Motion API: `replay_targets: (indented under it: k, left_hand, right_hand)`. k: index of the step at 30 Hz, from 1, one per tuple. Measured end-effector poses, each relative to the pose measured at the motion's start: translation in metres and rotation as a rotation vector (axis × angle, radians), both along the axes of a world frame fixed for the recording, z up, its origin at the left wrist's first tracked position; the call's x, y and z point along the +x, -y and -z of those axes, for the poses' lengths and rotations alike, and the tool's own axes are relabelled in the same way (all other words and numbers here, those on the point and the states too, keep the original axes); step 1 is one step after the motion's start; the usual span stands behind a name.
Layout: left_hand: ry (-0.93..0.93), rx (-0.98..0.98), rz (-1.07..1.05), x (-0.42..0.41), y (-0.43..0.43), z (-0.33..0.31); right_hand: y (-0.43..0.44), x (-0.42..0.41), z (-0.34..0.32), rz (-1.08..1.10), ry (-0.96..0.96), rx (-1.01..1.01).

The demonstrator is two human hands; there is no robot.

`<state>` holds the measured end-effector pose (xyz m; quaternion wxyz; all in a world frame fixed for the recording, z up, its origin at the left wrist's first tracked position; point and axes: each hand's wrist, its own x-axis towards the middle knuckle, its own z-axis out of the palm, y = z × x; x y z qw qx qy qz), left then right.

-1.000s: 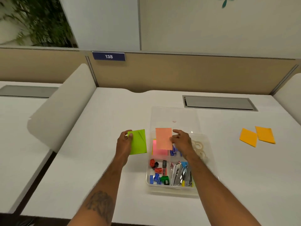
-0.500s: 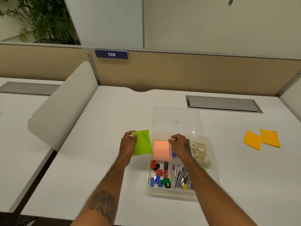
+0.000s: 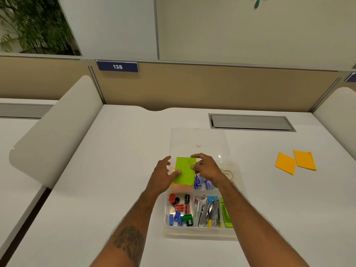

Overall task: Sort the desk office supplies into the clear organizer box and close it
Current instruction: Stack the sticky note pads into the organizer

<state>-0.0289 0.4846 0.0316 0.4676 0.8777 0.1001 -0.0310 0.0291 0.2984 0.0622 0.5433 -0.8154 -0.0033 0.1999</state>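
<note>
The clear organizer box (image 3: 239, 191) stands open on the white desk, its lid (image 3: 200, 140) lying flat behind it. A green sticky-note pad (image 3: 184, 173) hovers over the box's rear-left compartment, above a pink pad (image 3: 181, 186). My left hand (image 3: 163, 175) grips the green pad's left edge, thumb on top. My right hand (image 3: 206, 167) pinches its right edge. Sharpeners (image 3: 180, 211) fill the front-left compartment, staplers and clips (image 3: 209, 211) the front-right, and tape rolls (image 3: 228, 173) lie at the rear right.
Two orange sticky-note pads (image 3: 295, 161) lie on the desk to the right of the box. A grey cable hatch (image 3: 250, 122) sits behind. Curved white dividers flank the desk left (image 3: 54, 132) and right, with a beige partition at the back.
My right hand let go of the pink pad in the rear-left compartment. My left hand carried the green pad rightward over that compartment, and my right hand now grips it too.
</note>
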Motion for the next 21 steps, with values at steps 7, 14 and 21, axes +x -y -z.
replay_targets:
  k: [7, 14, 21]
  left_hand:
    - [-0.135, 0.57, 0.389, -0.014, -0.013, 0.029]
    - [-0.161, 0.652, 0.436, -0.013, -0.016, 0.034]
    - [-0.165, 0.615, 0.429, -0.013, -0.016, 0.033]
  right_hand:
    - [0.004, 0.007, 0.016, 0.156, 0.032, -0.055]
    - [-0.007, 0.005, 0.029, 0.035, 0.092, -0.209]
    - [-0.013, 0.002, 0.039, -0.103, 0.153, -0.312]
